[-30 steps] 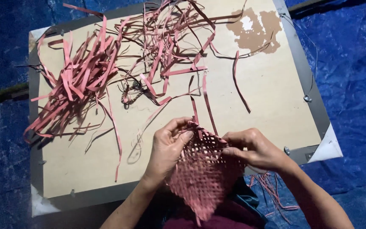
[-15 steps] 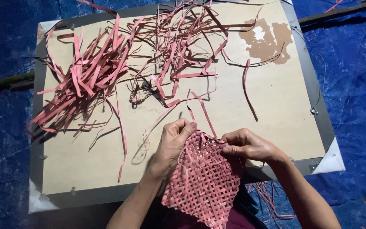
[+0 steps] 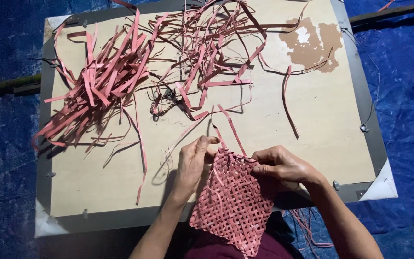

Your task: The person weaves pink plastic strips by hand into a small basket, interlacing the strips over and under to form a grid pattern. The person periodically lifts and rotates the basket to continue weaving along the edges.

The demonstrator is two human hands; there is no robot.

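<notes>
At near board edge: pink mat (image 3: 233, 201) (open lattice), overhanging
Left hand (image 3: 193, 165): pinching mat's top-left edge
Right hand (image 3: 283, 167): gripping top-right edge
Board (image 3: 264, 139): loose strips (image 3: 120, 81) piled far-left

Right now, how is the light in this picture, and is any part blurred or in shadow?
Head view: hard light from the upper right; the left hand and loose pink strips cast sharp shadows leftward on the pale board; the woven pink mat is sharp; the blue tarp looks dark; no glare.

Two bare hands (image 3: 235, 165) and forearms, no sleeves, possibly maroon clothing below
</notes>
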